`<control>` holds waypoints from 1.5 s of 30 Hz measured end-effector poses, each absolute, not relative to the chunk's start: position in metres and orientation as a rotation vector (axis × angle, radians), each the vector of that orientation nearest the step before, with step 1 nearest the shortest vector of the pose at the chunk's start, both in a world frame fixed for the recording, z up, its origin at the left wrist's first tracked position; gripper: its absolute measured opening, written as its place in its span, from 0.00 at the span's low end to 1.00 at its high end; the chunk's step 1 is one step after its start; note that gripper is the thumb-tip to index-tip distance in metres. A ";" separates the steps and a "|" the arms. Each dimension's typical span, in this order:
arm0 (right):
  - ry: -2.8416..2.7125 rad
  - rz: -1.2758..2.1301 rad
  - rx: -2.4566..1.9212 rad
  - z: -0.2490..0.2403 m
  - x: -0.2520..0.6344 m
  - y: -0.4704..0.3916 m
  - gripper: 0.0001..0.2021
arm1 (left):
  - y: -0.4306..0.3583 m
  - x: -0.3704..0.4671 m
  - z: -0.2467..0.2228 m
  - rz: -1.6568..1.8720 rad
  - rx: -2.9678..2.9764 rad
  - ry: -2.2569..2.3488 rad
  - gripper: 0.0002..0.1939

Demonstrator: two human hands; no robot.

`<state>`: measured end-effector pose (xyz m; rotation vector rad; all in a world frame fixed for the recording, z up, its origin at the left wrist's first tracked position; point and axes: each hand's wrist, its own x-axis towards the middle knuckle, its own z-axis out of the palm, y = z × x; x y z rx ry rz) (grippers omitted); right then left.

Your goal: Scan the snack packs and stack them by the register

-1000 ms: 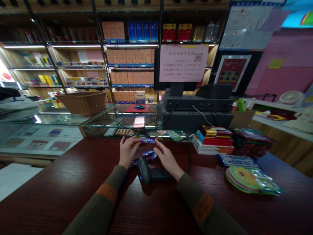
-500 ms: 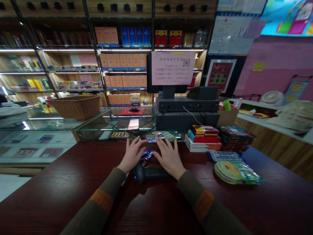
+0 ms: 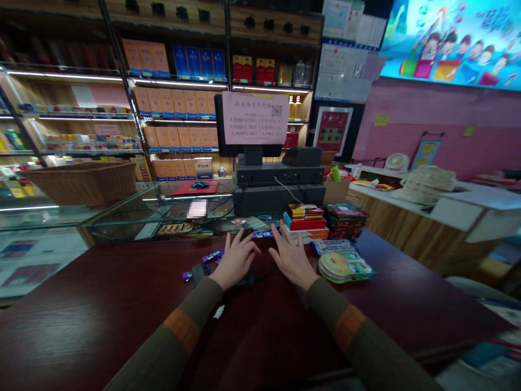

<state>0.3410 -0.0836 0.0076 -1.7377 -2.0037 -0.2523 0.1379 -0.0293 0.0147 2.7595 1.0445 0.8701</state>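
Purple-wrapped bar (image 3: 262,234) lies crosswise near the far edge of the dark wood counter (image 3: 260,342), in the gap between the person's two hands. The left hand (image 3: 235,260) is palm down, its fingers loosely spread and slightly bent, with no visible hold on anything. The right hand (image 3: 293,260) is flatter, its fingers spread wide and its index fingertip at the bar's right end; I cannot tell whether it touches the wrapper.

Left of the left hand, more purple bars (image 3: 214,255) are grouped around a dark handheld scanner (image 3: 199,274), which that hand and sleeve partly cover. Just beyond the right hand are a stack of red, yellow and white boxes (image 3: 304,222), a pile of dark packets (image 3: 345,220), a blue-and-white pack (image 3: 334,247) and a green package (image 3: 344,266) with a yellow face on it.

Behind the counter stands a glass display case (image 3: 130,203); a row of gold-coloured items (image 3: 175,228) shows through its glass. On its left part sits a wicker basket (image 3: 85,182), its inside hidden by the near wall. A cardboard box (image 3: 337,191) beside the black cash register (image 3: 279,190) has a bright green packet (image 3: 336,173) poking above its rim.
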 end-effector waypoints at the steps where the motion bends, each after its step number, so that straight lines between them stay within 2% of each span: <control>1: -1.998 -0.278 -1.762 0.007 0.348 -0.086 0.34 | -0.030 0.145 0.013 0.868 2.758 1.030 0.10; 6: -1.993 -0.374 -1.879 0.006 0.380 -0.094 0.36 | -0.029 0.177 0.005 0.854 2.765 0.962 0.13; 20: -2.025 -0.239 -2.100 0.017 0.412 -0.106 0.37 | -0.042 0.241 -0.004 0.561 2.692 0.988 0.17; 33: -2.125 -0.056 -2.372 0.020 0.413 -0.097 0.34 | -0.042 0.258 -0.012 0.366 2.733 1.029 0.16; 45: -2.091 -0.098 -2.281 0.022 0.420 -0.098 0.34 | -0.039 0.262 -0.013 0.381 2.732 1.048 0.16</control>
